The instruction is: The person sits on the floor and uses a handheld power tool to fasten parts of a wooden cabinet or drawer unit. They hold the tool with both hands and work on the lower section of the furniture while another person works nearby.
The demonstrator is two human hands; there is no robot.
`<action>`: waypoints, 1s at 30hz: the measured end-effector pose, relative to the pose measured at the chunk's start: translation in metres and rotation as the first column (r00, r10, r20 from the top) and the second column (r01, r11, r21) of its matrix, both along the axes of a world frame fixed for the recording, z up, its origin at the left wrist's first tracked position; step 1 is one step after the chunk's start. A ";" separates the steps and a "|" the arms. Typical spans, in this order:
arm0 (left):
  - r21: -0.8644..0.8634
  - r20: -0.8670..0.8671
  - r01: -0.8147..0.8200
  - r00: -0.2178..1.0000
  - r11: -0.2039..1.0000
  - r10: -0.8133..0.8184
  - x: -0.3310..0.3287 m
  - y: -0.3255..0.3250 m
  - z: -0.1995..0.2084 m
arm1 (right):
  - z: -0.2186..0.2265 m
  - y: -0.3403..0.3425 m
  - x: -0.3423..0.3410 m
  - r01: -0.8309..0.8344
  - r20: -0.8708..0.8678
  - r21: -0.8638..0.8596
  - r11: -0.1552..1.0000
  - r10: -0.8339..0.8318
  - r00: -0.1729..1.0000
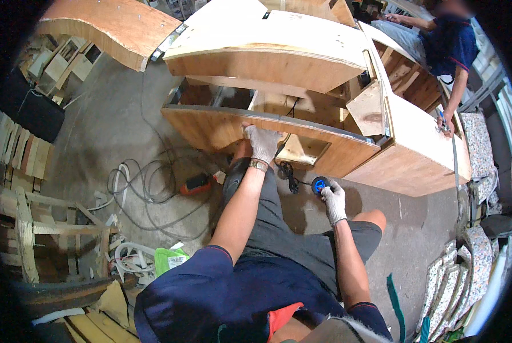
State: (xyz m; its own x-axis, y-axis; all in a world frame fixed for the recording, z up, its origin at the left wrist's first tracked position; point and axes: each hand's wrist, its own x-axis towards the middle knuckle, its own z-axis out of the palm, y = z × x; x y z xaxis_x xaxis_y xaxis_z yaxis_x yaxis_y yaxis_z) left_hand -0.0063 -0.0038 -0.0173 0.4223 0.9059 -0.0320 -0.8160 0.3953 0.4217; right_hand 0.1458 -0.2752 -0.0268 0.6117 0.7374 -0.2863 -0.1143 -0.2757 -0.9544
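Right fingers point(326, 194) close on a blue disc point(319, 184) in front of the wooden frame point(210, 127), likely light, stiff, best held rimwise; left fingers point(248, 129) touch the frame, grip unclear.

My gloved left hand point(263, 143) rests at the upper edge of the plywood front panel point(210, 127). In front of that panel, my gloved right hand point(335, 201) holds a round blue object point(319, 185); a coiled black cable point(287, 170) lies there too.
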 end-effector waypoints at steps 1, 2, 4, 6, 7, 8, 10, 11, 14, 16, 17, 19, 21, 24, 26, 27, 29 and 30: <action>0.000 0.001 0.014 1.000 1.000 -0.014 -0.001 0.003 0.000 | 0.000 0.000 0.001 -0.002 0.022 -0.004 1.000 0.003 1.000; 0.001 0.002 0.027 1.000 1.000 -0.027 -0.002 0.004 -0.001 | 0.001 0.000 0.001 -0.007 0.044 -0.007 1.000 0.007 0.999; -0.078 0.009 0.002 1.000 0.997 -0.002 0.004 -0.001 0.004 | -0.004 -0.002 0.006 0.003 -0.012 -0.008 1.000 -0.003 1.000; -0.118 0.011 -0.010 1.000 0.993 0.011 0.008 -0.005 0.011 | -0.010 -0.004 0.010 0.016 -0.040 -0.011 1.000 -0.016 0.999; -0.119 0.010 -0.008 1.000 0.993 0.009 0.010 -0.006 0.014 | -0.013 -0.004 0.012 0.026 -0.041 -0.015 1.000 -0.026 0.999; -0.119 0.010 -0.005 1.000 0.993 0.006 0.011 -0.008 0.018 | -0.017 -0.005 0.014 0.037 -0.042 -0.019 0.999 -0.038 0.998; -0.140 0.012 -0.022 1.000 0.990 0.023 0.008 -0.006 0.018 | -0.016 -0.002 0.013 0.019 -0.038 -0.039 0.999 -0.021 0.999; -0.151 0.013 -0.028 0.999 0.988 0.030 0.007 -0.006 0.017 | -0.015 -0.001 0.013 0.012 -0.036 -0.049 0.999 -0.014 0.999; -0.123 0.024 -0.005 1.000 0.992 0.008 0.012 -0.009 0.018 | -0.019 -0.005 0.015 0.041 -0.041 -0.035 0.999 -0.043 0.998; 0.002 0.016 0.052 0.999 0.999 -0.052 -0.001 0.003 0.005 | -0.016 -0.002 0.015 -0.018 -0.030 -0.002 1.000 0.018 0.999; 0.065 0.009 0.080 0.997 0.995 -0.081 -0.007 0.008 -0.003 | -0.015 0.000 0.015 -0.049 -0.022 0.014 0.999 0.049 0.999; 0.020 -0.050 -0.008 0.999 1.000 0.009 0.010 0.003 0.000 | -0.019 -0.004 0.018 -0.013 -0.029 0.012 1.000 0.014 0.999; -0.007 -0.074 -0.033 0.997 0.999 0.033 0.011 0.003 -0.003 | -0.019 -0.004 0.017 0.000 -0.031 0.002 1.000 0.000 1.000; -0.045 -0.041 0.016 0.999 0.999 -0.017 0.001 0.011 -0.012 | -0.012 0.000 0.013 -0.007 -0.081 0.014 1.000 0.008 0.997; -0.087 0.049 0.031 0.998 0.996 -0.027 0.012 -0.001 0.002 | -0.013 -0.004 0.016 0.048 -0.055 0.005 0.999 -0.047 0.997; -0.106 0.091 0.029 0.996 0.994 -0.020 0.013 -0.004 0.004 | -0.012 -0.004 0.015 0.064 -0.044 0.003 0.998 -0.064 0.997; -0.103 0.088 0.056 0.995 0.993 -0.047 0.009 -0.006 0.009 | -0.009 -0.005 0.015 0.066 -0.057 0.003 0.998 -0.066 0.996; -0.113 0.061 0.048 0.997 0.992 -0.041 0.011 -0.010 0.013 | -0.008 -0.006 0.016 0.075 -0.063 0.006 0.997 -0.074 0.995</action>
